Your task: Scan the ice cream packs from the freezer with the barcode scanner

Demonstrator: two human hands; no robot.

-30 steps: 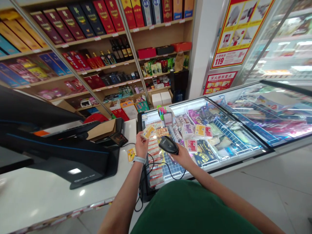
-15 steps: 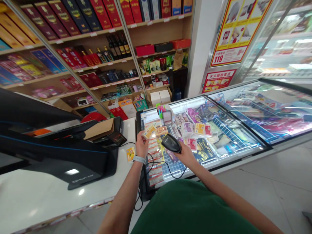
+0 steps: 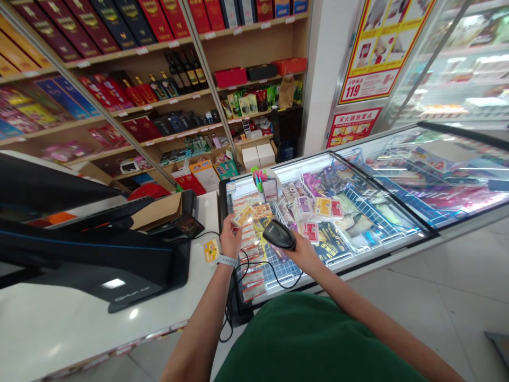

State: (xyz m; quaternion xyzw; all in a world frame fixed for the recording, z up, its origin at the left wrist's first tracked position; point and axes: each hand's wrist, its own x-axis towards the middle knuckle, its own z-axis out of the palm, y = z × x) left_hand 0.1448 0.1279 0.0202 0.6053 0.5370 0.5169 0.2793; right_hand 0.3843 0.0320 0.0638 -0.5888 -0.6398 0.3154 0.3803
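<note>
My right hand point(image 3: 305, 252) is wrapped round the grip of a black barcode scanner point(image 3: 279, 234), whose head points left over the freezer's glass top. The scanner's black cable point(image 3: 274, 271) loops below it. Between the fingers of my left hand point(image 3: 230, 239) is a clear plastic pack with a yellow label point(image 3: 244, 214), tilted just left of the scanner. Another yellow-labelled pack point(image 3: 211, 251) lies on the white counter beside my left wrist. To the scanner's right, on the glass, are a purple-labelled pack point(image 3: 303, 206), a yellow-and-red pair of packs point(image 3: 328, 207) and a red-labelled pack point(image 3: 308, 232).
A chest freezer point(image 3: 397, 225) with a dark frame runs off to the right. At the left a black checkout terminal point(image 3: 147, 276) stands on the white counter point(image 3: 71, 323), near an open cardboard box point(image 3: 157, 212). Behind are shelves point(image 3: 254, 53) of boxed goods and bottles.
The view has shifted slightly, so the shelves and freezer sit a little further left and up. Both hands keep almost the same pose, with the pack and the scanner still in them.
</note>
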